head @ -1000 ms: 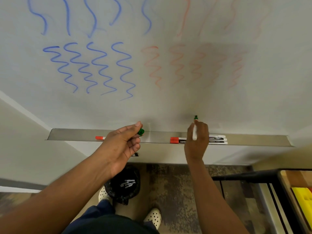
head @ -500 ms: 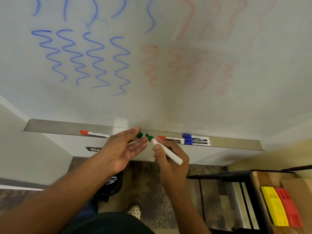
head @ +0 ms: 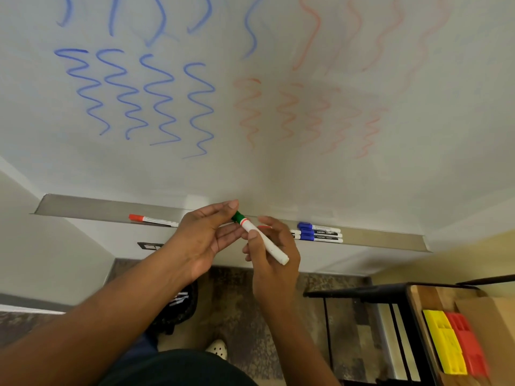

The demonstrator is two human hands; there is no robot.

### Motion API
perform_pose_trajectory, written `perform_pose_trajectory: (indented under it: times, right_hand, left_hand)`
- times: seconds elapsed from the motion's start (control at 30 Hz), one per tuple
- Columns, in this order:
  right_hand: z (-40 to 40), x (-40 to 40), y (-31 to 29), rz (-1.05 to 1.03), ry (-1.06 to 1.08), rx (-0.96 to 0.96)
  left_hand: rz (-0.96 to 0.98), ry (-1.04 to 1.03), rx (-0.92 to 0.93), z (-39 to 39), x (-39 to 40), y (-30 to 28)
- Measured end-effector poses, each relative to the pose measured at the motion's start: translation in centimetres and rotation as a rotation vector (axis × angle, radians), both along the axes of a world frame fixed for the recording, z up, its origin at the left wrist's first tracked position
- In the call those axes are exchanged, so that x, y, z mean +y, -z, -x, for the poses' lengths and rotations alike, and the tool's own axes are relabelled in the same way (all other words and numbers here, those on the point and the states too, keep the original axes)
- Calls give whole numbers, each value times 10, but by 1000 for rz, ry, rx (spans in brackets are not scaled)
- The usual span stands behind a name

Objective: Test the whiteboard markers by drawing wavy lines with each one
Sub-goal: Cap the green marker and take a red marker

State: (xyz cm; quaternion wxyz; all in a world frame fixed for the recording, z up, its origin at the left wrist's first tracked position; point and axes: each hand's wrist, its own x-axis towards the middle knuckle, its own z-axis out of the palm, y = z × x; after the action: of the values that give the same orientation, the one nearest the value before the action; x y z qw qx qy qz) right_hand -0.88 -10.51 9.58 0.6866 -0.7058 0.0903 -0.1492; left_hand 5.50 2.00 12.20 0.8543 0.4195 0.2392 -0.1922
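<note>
Green marker [head: 262, 240] getting its cap [head: 237, 216] pushed on, just below the whiteboard [head: 250, 168].
Right hand [head: 271, 256] gripped the white cylindrical barrel, thumb on top, tip end pointing up-left. Left hand [head: 204, 235] pinched the green cap between thumb and fingers, seated on or right at the tip; can't tell if fully clicked. Looked like the recap step. No green lines were visible on the board, only crisp blue waves [head: 133, 98] and faint, dried-looking red ones [head: 306, 112]. Next probably called for an axial push to seat the cap, then parking the marker in the tray [head: 83, 208]. The tray was a long brushed-metal ledge holding one red-capped marker [head: 152, 219] on the left and a touching stack of blue-capped ones [head: 319, 233] on the right, all smooth white plastic.
</note>
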Motion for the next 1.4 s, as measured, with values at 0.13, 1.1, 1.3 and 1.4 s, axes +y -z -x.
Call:
perform_pose_trajectory:
  times: [0.13,1.1,1.3,1.4]
  right_hand:
    - [-1,4,-2,28,36,15]
    - [-10,19,-49,-336,-187,480]
    - [-15,15,-56,-966,-444,775]
    - [-15,22,-41,-844,-445,763]
  left_hand:
    - [-20,-13,-51,-2,6,-3]
    - [-350,186,-445,-13,38,-15]
    - [-176,197,-481,-11,52,-12]
    - [-216,174,-421,-2,62,1]
